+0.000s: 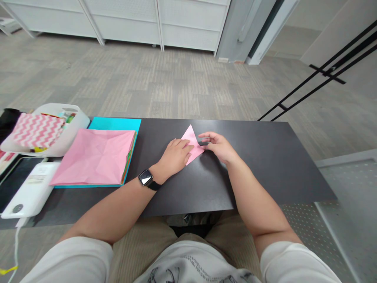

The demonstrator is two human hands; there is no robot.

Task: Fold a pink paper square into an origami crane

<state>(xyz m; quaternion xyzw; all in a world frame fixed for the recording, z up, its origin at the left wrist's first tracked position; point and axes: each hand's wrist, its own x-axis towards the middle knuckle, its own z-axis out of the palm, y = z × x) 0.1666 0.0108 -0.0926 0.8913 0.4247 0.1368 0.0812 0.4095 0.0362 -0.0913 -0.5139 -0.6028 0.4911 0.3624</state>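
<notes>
A small pink sheet of folded paper (192, 135) lies on the dark table with one point facing away from me. My left hand (176, 154) rests flat over its left part, fingers stretched across it and hiding that side. At the right corner of the paper is my right hand (217, 146), its thumb and fingers curved but apart. The fingertips are at or just beside that corner; whether they touch it I cannot tell. A black watch (146, 178) is on my left wrist.
Left on the table (265, 165) lies a stack of coloured paper, pink sheet (97, 157) on top and blue sheet (116, 124) underneath. Beyond are a white basket (79, 122) of supplies, a dark-screened phone (19, 177) and a white power bank (32, 188) with a cable (17, 243).
</notes>
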